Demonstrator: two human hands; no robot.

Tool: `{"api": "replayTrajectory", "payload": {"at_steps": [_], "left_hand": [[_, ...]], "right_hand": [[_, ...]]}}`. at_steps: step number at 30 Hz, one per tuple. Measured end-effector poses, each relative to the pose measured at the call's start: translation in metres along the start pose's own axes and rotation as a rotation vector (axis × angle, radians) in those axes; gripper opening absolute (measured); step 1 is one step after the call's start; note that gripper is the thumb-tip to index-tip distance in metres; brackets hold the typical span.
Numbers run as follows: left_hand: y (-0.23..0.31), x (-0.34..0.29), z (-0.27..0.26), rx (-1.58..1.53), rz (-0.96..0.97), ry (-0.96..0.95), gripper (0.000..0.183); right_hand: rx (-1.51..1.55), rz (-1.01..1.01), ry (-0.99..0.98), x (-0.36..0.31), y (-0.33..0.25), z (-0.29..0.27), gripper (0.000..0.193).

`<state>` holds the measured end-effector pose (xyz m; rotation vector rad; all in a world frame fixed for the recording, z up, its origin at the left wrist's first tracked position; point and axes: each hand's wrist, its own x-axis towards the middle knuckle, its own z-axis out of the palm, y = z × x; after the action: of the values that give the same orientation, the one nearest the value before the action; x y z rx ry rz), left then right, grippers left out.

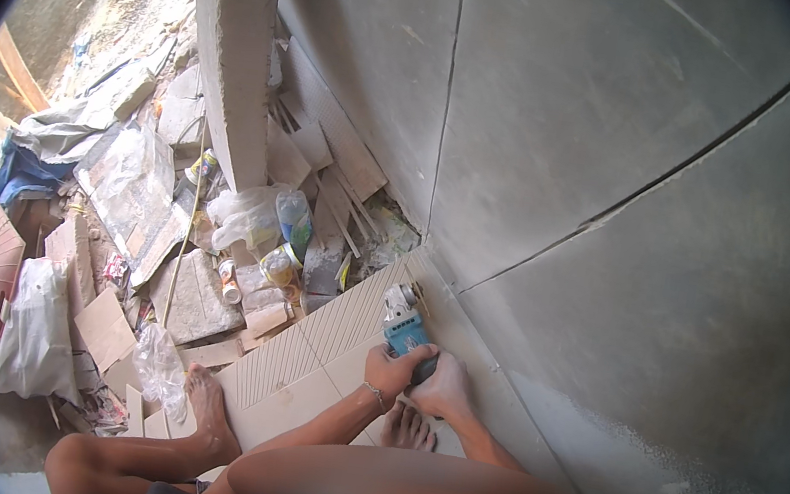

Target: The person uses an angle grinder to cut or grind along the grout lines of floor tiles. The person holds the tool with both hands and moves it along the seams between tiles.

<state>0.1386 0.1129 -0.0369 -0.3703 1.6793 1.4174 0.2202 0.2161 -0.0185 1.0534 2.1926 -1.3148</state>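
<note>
A teal angle grinder (406, 329) with a grey metal head lies over the beige tiles near the wall. My left hand (385, 371) wraps round its body from the left, thumb across the top. Around its rear end closes my right hand (443, 387), which looks pale with dust. The grinder's head points away from me, and its disc is hard to make out. Below it are pale floor tiles (297, 405); beyond them runs a strip of grooved tile (279, 372) with slanting parallel lines. My bare feet are on the tiled floor, one close behind the grinder.
Grey wall panels (584, 122) with dark joints rise at the right. A concrete post (232, 52) stands at the far left. Rubble, broken tile (106, 328), plastic bags (243, 216), a white sack (33, 333) and small cups (229, 282) cover the ground left of the tiles.
</note>
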Motion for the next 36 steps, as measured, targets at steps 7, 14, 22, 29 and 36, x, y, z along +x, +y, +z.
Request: {"api": "replayTrajectory", "payload": {"at_steps": [7, 14, 22, 29, 36], "left_hand": [[0.001, 0.001, 0.001, 0.005, -0.002, -0.006, 0.037], [-0.002, 0.005, 0.001, 0.013, -0.009, -0.020, 0.039], [-0.003, 0.007, 0.002, 0.016, -0.023, -0.009, 0.036], [0.007, 0.013, -0.002, 0.032, -0.013, -0.015, 0.035], [0.016, 0.028, -0.008, 0.051, 0.000, -0.017, 0.035]], "right_hand": [[-0.001, -0.007, 0.032, -0.001, -0.001, 0.001, 0.059], [-0.026, 0.001, 0.040, -0.001, 0.000, 0.000, 0.058], [-0.046, 0.021, 0.045, 0.003, 0.004, 0.003, 0.052], [0.019, 0.052, 0.016, 0.004, -0.012, -0.007, 0.056], [-0.008, 0.072, -0.009, 0.016, -0.026, -0.008, 0.055]]}}
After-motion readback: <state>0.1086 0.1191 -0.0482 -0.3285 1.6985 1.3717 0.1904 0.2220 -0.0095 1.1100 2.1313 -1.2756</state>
